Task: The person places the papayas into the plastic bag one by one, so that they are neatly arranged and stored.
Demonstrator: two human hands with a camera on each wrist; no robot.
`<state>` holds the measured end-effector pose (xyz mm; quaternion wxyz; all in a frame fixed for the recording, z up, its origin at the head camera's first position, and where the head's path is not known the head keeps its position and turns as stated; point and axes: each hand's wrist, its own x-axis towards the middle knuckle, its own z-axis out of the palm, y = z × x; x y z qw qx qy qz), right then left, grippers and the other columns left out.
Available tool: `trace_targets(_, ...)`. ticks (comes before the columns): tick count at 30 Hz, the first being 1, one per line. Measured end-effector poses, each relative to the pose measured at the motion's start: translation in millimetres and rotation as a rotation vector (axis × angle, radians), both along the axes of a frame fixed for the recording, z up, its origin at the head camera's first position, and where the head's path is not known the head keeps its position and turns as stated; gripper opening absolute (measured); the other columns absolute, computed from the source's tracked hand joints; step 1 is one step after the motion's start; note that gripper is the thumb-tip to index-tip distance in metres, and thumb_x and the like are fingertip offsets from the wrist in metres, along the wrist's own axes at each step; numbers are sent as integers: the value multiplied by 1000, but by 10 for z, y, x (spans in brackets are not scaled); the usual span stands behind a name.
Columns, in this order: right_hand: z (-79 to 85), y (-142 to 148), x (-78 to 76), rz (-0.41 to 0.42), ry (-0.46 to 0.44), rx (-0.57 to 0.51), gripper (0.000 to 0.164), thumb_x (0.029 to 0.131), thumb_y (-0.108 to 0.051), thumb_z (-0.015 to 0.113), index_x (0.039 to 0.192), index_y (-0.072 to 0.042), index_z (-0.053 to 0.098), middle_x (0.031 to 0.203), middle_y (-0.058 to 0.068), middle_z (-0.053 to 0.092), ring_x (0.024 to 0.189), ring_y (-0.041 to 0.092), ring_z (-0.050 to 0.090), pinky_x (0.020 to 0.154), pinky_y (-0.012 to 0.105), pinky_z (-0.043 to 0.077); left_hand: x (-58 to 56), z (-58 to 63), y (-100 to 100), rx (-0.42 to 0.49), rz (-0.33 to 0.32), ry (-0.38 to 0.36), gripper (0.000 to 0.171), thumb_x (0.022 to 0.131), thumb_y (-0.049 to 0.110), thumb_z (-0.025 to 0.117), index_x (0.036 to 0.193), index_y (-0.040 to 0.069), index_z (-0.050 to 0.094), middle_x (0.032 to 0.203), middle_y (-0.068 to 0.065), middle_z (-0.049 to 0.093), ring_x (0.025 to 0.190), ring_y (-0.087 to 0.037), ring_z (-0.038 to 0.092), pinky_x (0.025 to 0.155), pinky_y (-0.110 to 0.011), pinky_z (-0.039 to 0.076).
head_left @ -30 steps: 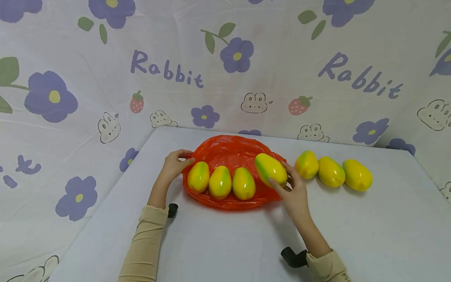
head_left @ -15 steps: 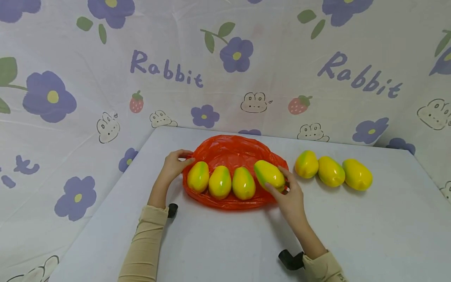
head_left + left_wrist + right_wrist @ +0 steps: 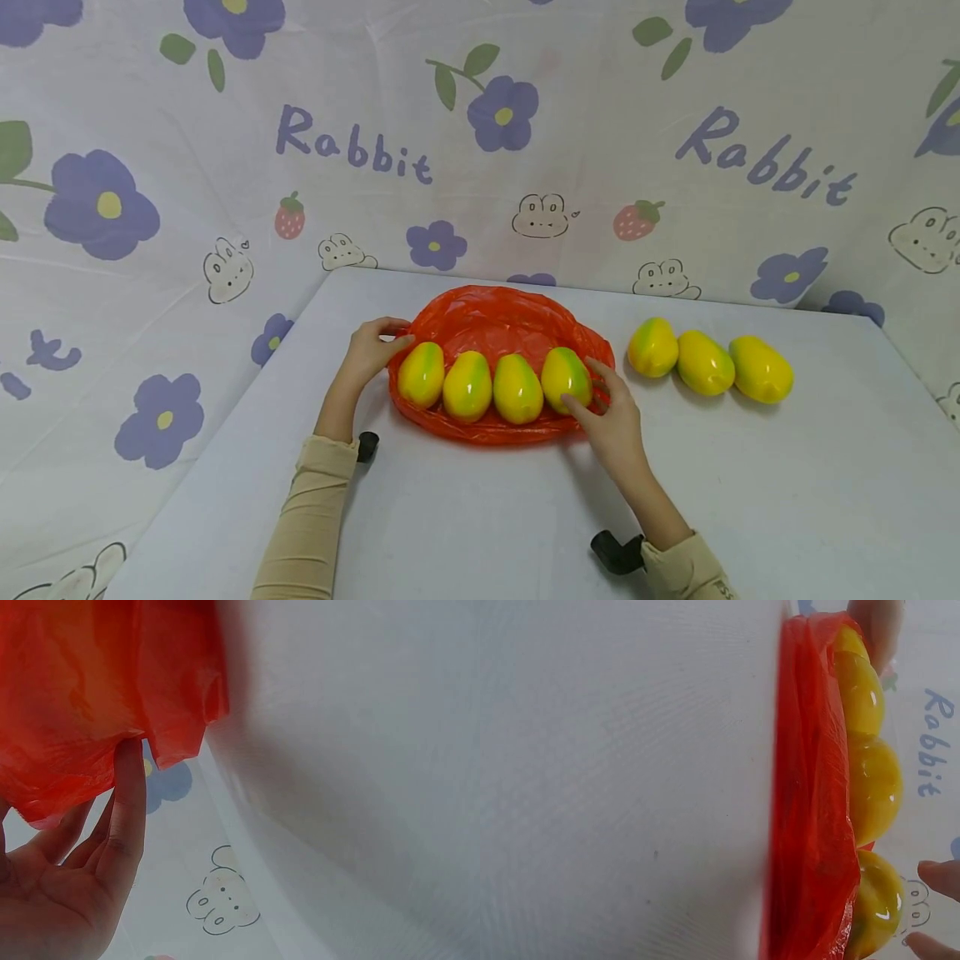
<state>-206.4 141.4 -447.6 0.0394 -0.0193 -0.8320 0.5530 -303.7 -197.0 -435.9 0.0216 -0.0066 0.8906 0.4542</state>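
Note:
A red plastic bag (image 3: 487,321) lies spread open on the white table. Along its front sits a row of several glossy yellow-green papayas, the rightmost papaya (image 3: 564,375) standing nearly upright. At the bag's left edge my left hand (image 3: 367,354) pinches the rim; the left wrist view shows a fingertip against the red plastic (image 3: 82,697). Around the rightmost papaya my right hand (image 3: 617,417) has its fingers spread. In the right wrist view two fingertips (image 3: 939,879) stand slightly apart from that papaya (image 3: 877,904).
To the right of the bag, three more papayas (image 3: 705,364) lie in a row on the table (image 3: 480,517). A patterned cloth (image 3: 585,125) with flowers and rabbits hangs behind and to the left. Black mounts (image 3: 618,552) are on both wrists.
My right hand has lowered the fourth papaya to the left into the bag, turned it more upright and loosened its fingers from it. The left hand has stayed at the rim.

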Motion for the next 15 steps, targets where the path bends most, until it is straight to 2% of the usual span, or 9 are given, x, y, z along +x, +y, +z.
trace_targets(9, -15, 17, 2, 13, 59, 15, 44, 92, -15, 66, 132, -1, 54, 141, 18, 48, 135, 32, 44, 111, 45, 42, -2, -7, -10, -10, -7, 12, 42, 97, 26, 60, 134, 7, 57, 137, -18, 57, 123, -36, 53, 97, -45, 54)
trace_targets(15, 9, 36, 21, 20, 60, 23, 42, 94, -15, 65, 132, -1, 56, 140, 17, 50, 134, 32, 46, 110, 46, 43, 6, -5, -6, -8, -5, 8, 42, 96, 27, 60, 134, 8, 57, 137, -18, 57, 123, -36, 53, 98, -46, 54)
